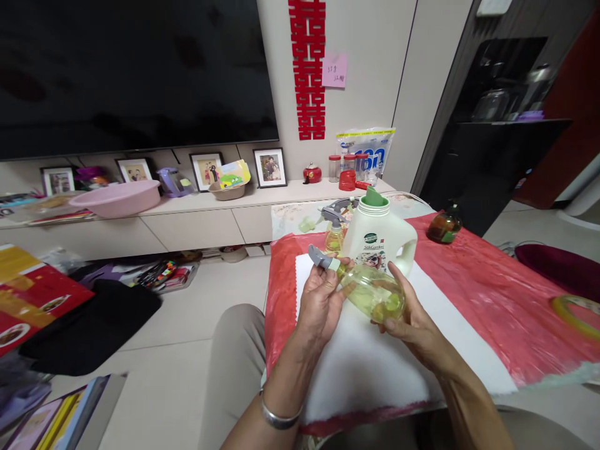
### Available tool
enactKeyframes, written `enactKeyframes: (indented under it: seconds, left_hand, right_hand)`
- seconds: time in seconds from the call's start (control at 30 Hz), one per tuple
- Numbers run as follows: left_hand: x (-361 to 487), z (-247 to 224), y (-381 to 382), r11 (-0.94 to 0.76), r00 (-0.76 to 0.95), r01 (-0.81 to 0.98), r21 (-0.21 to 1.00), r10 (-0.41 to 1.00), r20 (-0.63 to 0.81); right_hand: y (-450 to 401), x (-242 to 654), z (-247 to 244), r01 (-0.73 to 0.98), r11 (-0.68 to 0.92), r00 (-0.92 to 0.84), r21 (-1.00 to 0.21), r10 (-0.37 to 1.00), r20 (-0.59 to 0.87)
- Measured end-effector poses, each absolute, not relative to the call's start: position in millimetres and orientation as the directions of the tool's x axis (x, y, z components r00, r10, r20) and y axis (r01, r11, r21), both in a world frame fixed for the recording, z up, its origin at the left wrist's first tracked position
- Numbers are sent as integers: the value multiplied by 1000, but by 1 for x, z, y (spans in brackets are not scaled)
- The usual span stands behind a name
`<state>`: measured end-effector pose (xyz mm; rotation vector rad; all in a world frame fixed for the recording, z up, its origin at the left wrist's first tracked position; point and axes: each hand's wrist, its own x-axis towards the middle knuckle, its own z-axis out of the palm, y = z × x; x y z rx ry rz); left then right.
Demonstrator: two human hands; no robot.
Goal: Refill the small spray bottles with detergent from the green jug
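Note:
A clear bottle [363, 290] with yellowish liquid in it lies tilted on its side in the air, held between both hands. My left hand [321, 294] is closed around its neck, just below a grey spray head [322, 257]. At the other end, my right hand [410, 315] grips the bottle's base, thumb below and fingers on the far side. Right behind stands a large pale-green jug [375, 231] with its green spout [374, 199] uncovered. Beside the jug is a second spray bottle [334, 237] with yellow liquid and a grey trigger head.
A white cloth [365, 369] lies over the red table cover [459, 269]. To the right are an amber bottle [444, 226] and a roll of tape [579, 315]. Behind the table runs a low cabinet [192, 228] bearing a pink basin [119, 199], framed photos and red-lidded jars [349, 165].

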<state>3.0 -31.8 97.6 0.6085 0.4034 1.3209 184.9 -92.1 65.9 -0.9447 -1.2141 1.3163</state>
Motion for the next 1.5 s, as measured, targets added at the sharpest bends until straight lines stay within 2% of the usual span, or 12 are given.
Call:
enactKeyframes:
  seconds: [0.13,0.33,0.6,0.73,0.9,1.0,1.13,1.23,1.37,1.43,1.5]
  left_hand:
    - [2,103,-34,140,247,-755,641,966,80]
    - [6,101,-35,128,231,-759,639,970,81]
    - [1,100,-32,130,259,-732,668,961,97]
    - [0,99,-33,134,278,-730,671,954,112]
    - [1,99,-32,120,238,-736,666,967,89]
    - [0,98,-31,133,242,-742,657,967,77]
    - [-1,94,-30,145,242,-750,645,968,63]
    - [-3,95,-32,149,249,-768,623,965,77]
    - [-4,101,-32,142,271,-796,588,953,137]
    - [-4,103,-32,124,257,-808,576,954,155]
    - [-2,101,-31,81,206,-815,574,966,155]
  right_hand:
    - [-85,194,52,-73,143,-23,-987,989,145]
    - [-88,186,55,-13,131,97,-991,987,129]
    - [-90,196,61,12,107,-50,-994,993,106]
    - [-87,201,53,-58,62,-130,-996,989,70]
    - [-89,187,59,-86,-6,-5,-996,1000,-6]
    - [-92,182,67,-140,-4,-47,-990,999,2]
    - [-95,184,70,-125,14,-146,-992,989,32]
    - [-96,184,67,-269,-96,-285,-958,958,-16]
    - [-95,174,64,-487,-292,-438,-823,897,-60]
    - [-95,164,65,-517,-314,-420,-796,904,-83]
    - [-95,153,65,-495,-228,-261,-838,959,-107]
